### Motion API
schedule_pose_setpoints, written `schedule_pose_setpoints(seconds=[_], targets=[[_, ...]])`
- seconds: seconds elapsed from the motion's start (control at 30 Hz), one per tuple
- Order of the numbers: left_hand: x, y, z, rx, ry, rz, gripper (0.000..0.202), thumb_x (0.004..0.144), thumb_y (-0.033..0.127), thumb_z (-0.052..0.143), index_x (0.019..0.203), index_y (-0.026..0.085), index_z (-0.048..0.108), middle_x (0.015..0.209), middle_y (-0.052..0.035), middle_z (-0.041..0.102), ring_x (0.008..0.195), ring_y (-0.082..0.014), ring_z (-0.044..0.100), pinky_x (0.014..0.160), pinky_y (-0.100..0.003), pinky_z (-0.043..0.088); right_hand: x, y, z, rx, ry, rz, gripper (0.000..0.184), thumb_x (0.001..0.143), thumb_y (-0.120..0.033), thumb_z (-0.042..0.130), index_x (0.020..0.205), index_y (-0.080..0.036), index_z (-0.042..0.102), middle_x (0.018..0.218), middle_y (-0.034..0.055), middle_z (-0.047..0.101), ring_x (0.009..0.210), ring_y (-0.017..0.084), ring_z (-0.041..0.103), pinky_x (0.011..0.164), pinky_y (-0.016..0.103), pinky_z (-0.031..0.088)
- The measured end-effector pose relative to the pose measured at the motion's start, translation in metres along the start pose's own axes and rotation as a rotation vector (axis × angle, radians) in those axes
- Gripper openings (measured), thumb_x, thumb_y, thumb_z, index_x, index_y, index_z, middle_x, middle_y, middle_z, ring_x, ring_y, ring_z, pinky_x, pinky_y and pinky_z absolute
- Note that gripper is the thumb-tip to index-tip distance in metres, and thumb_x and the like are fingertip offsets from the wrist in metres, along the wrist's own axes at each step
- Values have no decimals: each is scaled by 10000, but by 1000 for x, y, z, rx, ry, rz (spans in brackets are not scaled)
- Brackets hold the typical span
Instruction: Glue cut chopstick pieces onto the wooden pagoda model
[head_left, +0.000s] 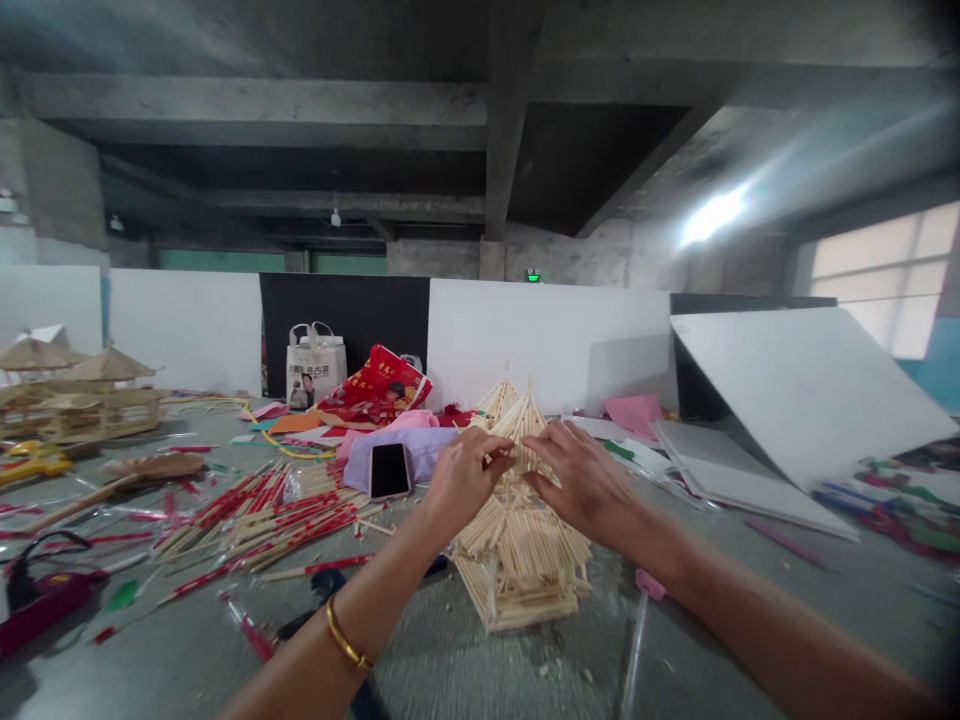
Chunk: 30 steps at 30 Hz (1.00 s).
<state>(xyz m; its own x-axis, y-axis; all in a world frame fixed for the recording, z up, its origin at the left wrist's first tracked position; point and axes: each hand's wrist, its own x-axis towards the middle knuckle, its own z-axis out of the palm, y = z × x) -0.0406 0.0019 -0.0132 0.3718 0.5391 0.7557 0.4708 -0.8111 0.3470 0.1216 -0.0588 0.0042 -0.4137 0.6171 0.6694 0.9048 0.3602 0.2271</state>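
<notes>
Both of our hands are up at the peaked roof of the stick model. Our left hand has its fingers curled nearly closed, pinching roof sticks between thumb and fingertips. Our right hand bends over the opposite slope, its fingertips nipped onto the same cluster of sticks. The model stands upright on the bench, straight in front of us, with pale crumbs and splinters around its tiered base.

Just left of the model and a little behind it, a dark phone lies on a purple cloth. Farther left is a loose heap of chopsticks, many in red wrappers, and well beyond those stand other stick buildings. Behind the model a red bag and a white tote bag sit by the partition. To its right lean white boards.

We judge the danger to be in the grip itself. We are squeezing thin sticks high above a narrow base, so too much pressure or a sideways pull could spring a joint, snap a stick or tip the model. The crumbs beneath might also let it slide.
</notes>
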Motion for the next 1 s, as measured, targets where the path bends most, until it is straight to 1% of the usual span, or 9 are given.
schedule_pose_setpoints(seconds=[0.1, 0.2, 0.37, 0.5, 0.63, 0.73, 0.87, 1.0], targets=[[-2, 1, 0, 25, 15, 43, 188, 780, 259, 542, 943, 218, 627, 798, -12, 598, 742, -117, 548, 684, -218, 402, 4, -3, 1, 5, -15, -7, 240, 782, -248, 556, 1016, -197, 550, 891, 58, 528, 866, 210, 471, 805, 363, 389], [-4, 2, 0, 81, 7, 74, 178, 804, 271, 511, 925, 234, 637, 773, -9, 584, 748, -118, 541, 659, -213, 388, 6, -4, 3, 1, -17, -16, 222, 778, -240, 565, 996, -198, 558, 880, 56, 526, 858, 208, 470, 806, 363, 384], [-5, 2, -1, 154, -9, 91, 202, 828, 297, 475, 946, 265, 636, 757, 0, 552, 722, -106, 528, 630, -207, 369, 7, -4, 6, -7, -24, -24, 209, 773, -229, 570, 978, -187, 564, 873, 61, 528, 861, 212, 470, 802, 368, 387], [-6, 1, 0, 152, -17, 100, 206, 833, 311, 465, 918, 251, 642, 768, 0, 547, 723, -102, 526, 618, -204, 367, 6, -4, 5, -2, -29, -19, 242, 770, -229, 575, 1005, -179, 549, 900, 65, 531, 876, 214, 475, 810, 372, 390], [-7, 1, -2, 144, -27, 110, 223, 833, 337, 459, 921, 237, 638, 772, -5, 548, 731, -104, 528, 638, -205, 380, 1, -1, 1, 26, -13, -1, 303, 780, -232, 558, 1071, -158, 508, 956, 74, 528, 925, 221, 469, 848, 376, 384], [-8, 1, -4, 148, -18, 113, 222, 823, 343, 478, 960, 247, 624, 765, 1, 541, 729, -104, 525, 633, -202, 383, -3, 3, -2, 33, 20, -2, 297, 809, -253, 519, 1082, -139, 494, 987, 82, 523, 961, 228, 454, 877, 383, 370], [-8, 0, -4, 170, -20, 121, 208, 811, 334, 500, 966, 272, 624, 778, 7, 540, 714, -100, 524, 613, -200, 379, -11, 8, -2, 24, 31, 4, 285, 803, -237, 520, 1067, -130, 498, 985, 84, 520, 953, 234, 452, 857, 390, 385], [-9, -1, -2, 170, -16, 118, 200, 816, 315, 493, 951, 274, 635, 786, 6, 546, 704, -95, 529, 600, -198, 375, -16, 11, -1, 20, 26, 13, 276, 798, -214, 521, 1058, -122, 509, 973, 86, 525, 920, 230, 462, 827, 383, 402]])
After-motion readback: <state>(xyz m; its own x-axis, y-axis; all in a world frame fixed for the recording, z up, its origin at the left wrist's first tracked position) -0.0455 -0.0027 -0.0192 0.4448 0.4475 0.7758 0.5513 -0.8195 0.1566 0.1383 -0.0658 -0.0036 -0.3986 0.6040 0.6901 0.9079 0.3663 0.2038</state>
